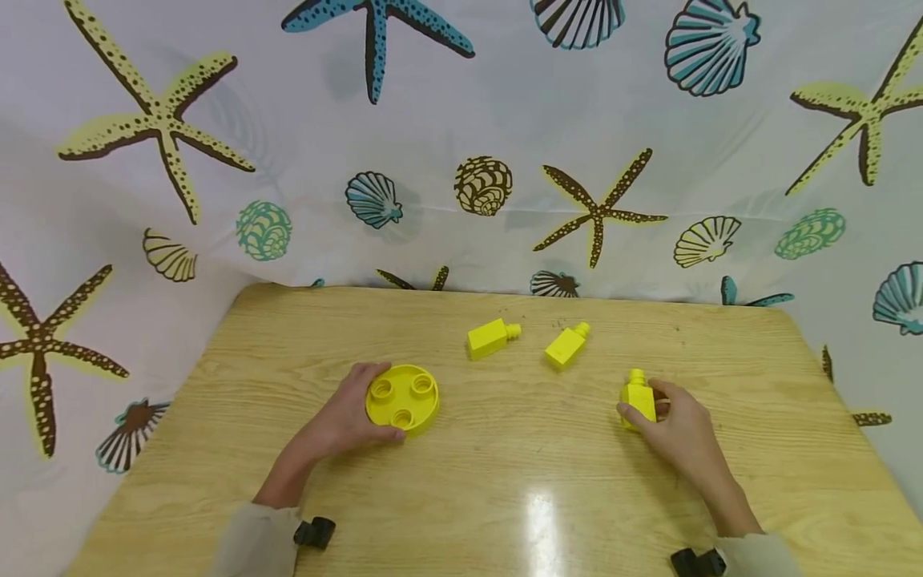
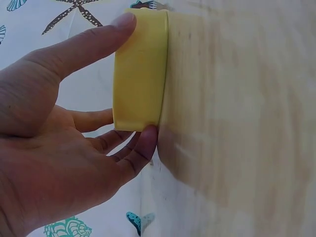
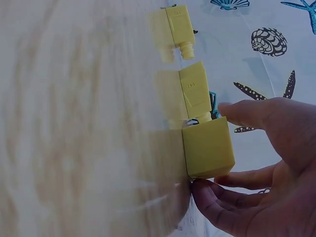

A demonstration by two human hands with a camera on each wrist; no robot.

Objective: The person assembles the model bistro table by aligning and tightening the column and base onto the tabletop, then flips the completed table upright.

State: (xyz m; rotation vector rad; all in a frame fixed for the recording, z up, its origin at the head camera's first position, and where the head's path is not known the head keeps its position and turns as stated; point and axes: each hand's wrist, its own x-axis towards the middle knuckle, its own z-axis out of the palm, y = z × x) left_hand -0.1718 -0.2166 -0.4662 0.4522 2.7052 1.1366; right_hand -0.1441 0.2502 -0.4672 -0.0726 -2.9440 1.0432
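Observation:
On the left of the table my left hand [image 1: 349, 413] grips a round yellow base [image 1: 425, 417] by its rim, thumb on the near side and fingers on the far side. The base lies flat, with several ring-like sockets facing up. The left wrist view shows its smooth side wall [image 2: 140, 74] between thumb and fingers. To the right, my right hand [image 1: 681, 425] holds a yellow block with a ridged peg [image 1: 638, 398] between thumb and fingers. Its peg points away from me. The right wrist view shows the end face of the held block [image 3: 209, 150] touching the tabletop.
Two more yellow pegged blocks lie toward the back: one at centre [image 1: 488, 339], another farther right [image 1: 566, 348]. The wooden table [image 1: 505, 497] meets a white cloth [image 1: 433, 136] printed with starfish and shells behind and at both sides.

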